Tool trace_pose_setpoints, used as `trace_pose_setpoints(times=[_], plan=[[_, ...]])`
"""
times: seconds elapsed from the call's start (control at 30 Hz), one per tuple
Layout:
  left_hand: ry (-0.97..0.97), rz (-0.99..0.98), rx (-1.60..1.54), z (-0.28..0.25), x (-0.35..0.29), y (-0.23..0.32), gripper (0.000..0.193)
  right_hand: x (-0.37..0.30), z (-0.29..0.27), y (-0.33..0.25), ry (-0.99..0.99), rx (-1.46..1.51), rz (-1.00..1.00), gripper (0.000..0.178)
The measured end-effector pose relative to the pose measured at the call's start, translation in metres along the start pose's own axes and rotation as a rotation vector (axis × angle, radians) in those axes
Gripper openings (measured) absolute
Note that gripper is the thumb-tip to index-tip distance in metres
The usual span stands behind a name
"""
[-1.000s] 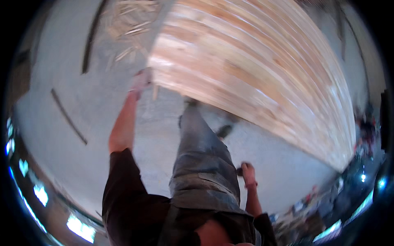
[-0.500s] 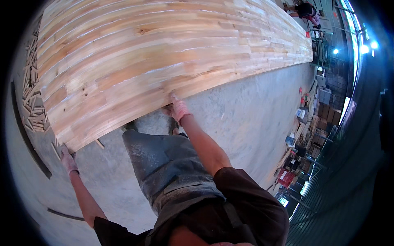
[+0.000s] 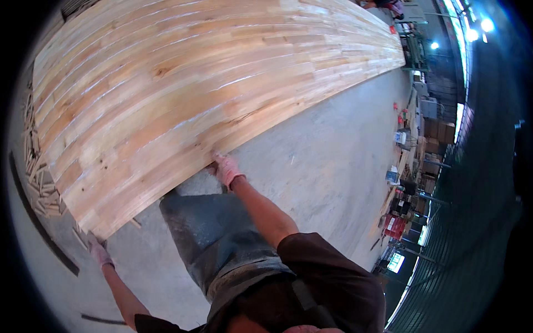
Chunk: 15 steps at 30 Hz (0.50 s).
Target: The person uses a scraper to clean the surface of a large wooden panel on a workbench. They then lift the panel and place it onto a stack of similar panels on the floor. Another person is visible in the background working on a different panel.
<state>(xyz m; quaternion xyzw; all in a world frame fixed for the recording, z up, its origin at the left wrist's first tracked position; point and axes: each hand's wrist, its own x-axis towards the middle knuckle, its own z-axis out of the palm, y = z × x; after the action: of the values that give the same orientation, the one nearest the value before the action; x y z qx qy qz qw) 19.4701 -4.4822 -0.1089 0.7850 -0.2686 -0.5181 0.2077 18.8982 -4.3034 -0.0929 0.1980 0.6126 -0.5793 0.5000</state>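
A large wooden panel [image 3: 183, 83], made up of many light and tan strips with whitish lines between them, spreads across the upper view. My left hand [image 3: 100, 252], in a pale dusty glove, grips the panel's near left corner. Further right, my right hand [image 3: 226, 169], in a pinkish glove, is closed on the near long edge with its thumb on top. The fingers under the board are mostly hidden. Between my arms hangs a grey, dusty apron [image 3: 222, 233].
Loose wooden offcuts [image 3: 41, 186] lie heaped on the floor left of the panel. A dark strip [image 3: 41, 227] runs beside them. Along the right wall stand a red crate [image 3: 394, 226], buckets [image 3: 400, 137] and cartons [image 3: 438, 130]. Another person [image 3: 391, 5] is at the far end.
The panel's near edge and left corner, with both my hands on them, sit closer to my body. The whole view has also shifted a little. Both hands keep their grip.
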Motion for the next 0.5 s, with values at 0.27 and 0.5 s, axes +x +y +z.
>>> trace_pose_setpoints(times=[0.27, 0.5], plan=[[-0.030, 0.071, 0.096, -0.016, 0.015, -0.018, 0.049, 0.015, -0.009, 0.004, 0.000, -0.230, 0.071, 0.036], [0.133, -0.044, -0.195, 0.001, -0.075, -0.041, 0.029, -0.046, -0.054, -0.037, -0.397, -1.080, 0.150, 0.035]])
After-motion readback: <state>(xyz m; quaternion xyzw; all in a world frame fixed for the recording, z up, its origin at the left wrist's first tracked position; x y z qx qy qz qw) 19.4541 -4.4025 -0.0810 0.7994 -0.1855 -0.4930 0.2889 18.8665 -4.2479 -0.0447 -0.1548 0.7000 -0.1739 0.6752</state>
